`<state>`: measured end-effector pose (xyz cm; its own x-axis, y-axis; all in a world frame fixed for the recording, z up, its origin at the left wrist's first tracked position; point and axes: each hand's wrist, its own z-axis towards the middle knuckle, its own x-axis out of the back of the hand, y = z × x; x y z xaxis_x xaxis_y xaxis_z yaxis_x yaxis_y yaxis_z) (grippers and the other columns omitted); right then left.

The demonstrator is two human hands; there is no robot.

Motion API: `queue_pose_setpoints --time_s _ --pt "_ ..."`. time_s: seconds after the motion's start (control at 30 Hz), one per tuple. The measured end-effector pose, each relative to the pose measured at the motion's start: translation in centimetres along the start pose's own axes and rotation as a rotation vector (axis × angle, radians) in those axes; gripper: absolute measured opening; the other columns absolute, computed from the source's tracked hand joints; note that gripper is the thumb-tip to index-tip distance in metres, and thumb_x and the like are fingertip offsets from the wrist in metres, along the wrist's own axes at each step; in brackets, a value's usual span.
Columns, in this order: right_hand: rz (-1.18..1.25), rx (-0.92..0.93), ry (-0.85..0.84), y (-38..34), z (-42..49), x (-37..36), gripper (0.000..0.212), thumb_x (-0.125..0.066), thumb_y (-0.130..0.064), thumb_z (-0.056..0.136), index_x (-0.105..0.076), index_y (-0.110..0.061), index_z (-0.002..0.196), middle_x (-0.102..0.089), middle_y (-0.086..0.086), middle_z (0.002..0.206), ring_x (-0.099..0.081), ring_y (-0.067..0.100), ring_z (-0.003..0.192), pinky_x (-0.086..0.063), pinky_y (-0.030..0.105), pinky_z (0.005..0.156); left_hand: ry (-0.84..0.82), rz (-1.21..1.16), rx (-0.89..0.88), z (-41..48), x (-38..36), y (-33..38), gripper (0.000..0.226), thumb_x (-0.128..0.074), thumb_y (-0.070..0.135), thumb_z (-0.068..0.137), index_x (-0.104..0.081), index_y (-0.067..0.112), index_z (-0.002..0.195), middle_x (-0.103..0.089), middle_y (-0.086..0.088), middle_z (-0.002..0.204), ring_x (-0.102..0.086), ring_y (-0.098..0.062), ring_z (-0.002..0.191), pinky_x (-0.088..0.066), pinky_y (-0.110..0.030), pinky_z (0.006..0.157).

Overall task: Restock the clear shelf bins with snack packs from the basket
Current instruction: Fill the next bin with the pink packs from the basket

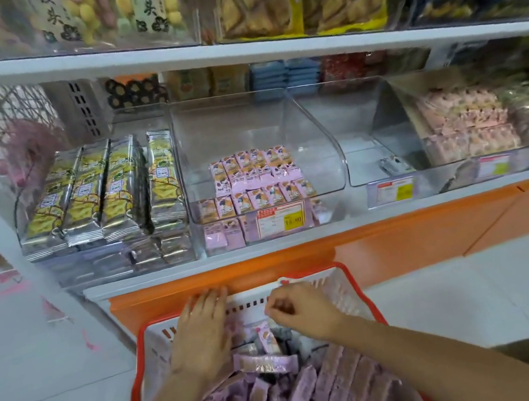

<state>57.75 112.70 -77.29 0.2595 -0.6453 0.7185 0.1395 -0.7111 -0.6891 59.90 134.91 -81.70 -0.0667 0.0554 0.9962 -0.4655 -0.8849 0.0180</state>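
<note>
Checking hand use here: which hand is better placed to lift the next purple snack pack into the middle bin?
Right hand, probably: its curled fingers sit just above a purple snack pack and below the middle bin. The left hand lies flat in the basket.

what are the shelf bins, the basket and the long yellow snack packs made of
Shelf bins: clear glossy rigid plastic, likely acrylic; contents show through.
Basket: moulded plastic, red rim, white slotted walls.
Long yellow packs: shiny silvery foil-like film, crimped ends.
</note>
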Motion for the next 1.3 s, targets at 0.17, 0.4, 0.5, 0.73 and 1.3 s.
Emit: queue_pose_setpoints --time_s 0.17,0.4,0.5,0.73,1.3 --pt "-0.214 -0.107 -0.154 3.3 0.5 -3.8 0.015 -0.061 -0.026 0.093 -0.067 -0.018 0.104 -0.065 0.002 0.104 -0.061 0.016 0.091 -0.049 0.028 0.079 -0.131 0.006 0.026 -1.0 -2.5 -1.4 0.070 -0.037 0.050 0.086 -0.064 0.001 0.128 -0.066 -0.010 0.127 -0.065 -0.028 0.115 -0.022 -0.042 0.110" --pt "-0.297 -0.165 -0.357 5.6 1.2 -7.7 0.030 -0.059 -0.031 0.091 -0.057 -0.008 0.109 -0.055 0.012 0.114 -0.055 0.030 0.099 -0.044 0.038 0.079 -0.085 -0.014 0.019 -1.1 -3.7 -1.6 0.080 -0.071 0.033 0.064 -0.055 0.001 0.136 -0.058 -0.015 0.138 -0.059 -0.031 0.123 -0.008 -0.040 0.114" --pt "-0.366 -0.162 -0.381 6.1 1.4 -9.2 0.047 -0.051 -0.050 0.087 -0.050 -0.007 0.108 -0.053 0.016 0.111 -0.054 0.030 0.089 -0.038 0.037 0.070 -0.111 -0.038 0.043 -1.0 -4.3 -1.5 0.098 -0.089 0.034 0.056 -0.050 0.001 0.139 -0.055 -0.016 0.141 -0.056 -0.033 0.127 -0.008 -0.042 0.114" --pt "-0.262 -0.185 -0.352 6.2 2.1 -8.9 0.024 -0.069 -0.023 0.079 -0.048 -0.015 0.088 -0.052 0.006 0.091 -0.053 0.026 0.083 -0.036 0.034 0.057 -0.072 -0.010 0.029 -1.1 -4.3 -1.5 0.102 -0.092 0.034 0.052 -0.051 0.002 0.140 -0.056 -0.015 0.141 -0.057 -0.033 0.127 -0.016 -0.048 0.113" --pt "0.541 -0.025 0.092 -1.9 0.2 4.3 0.033 -0.078 -0.025 0.083 -0.060 -0.023 0.111 -0.069 0.004 0.101 -0.067 0.019 0.091 -0.056 0.034 0.083 -0.131 -1.273 0.142 0.6 5.0 3.8 0.010 -0.052 0.019 0.103 -0.061 0.021 0.104 -0.064 0.013 0.090 -0.055 0.001 0.084 -0.041 -0.013 0.077"
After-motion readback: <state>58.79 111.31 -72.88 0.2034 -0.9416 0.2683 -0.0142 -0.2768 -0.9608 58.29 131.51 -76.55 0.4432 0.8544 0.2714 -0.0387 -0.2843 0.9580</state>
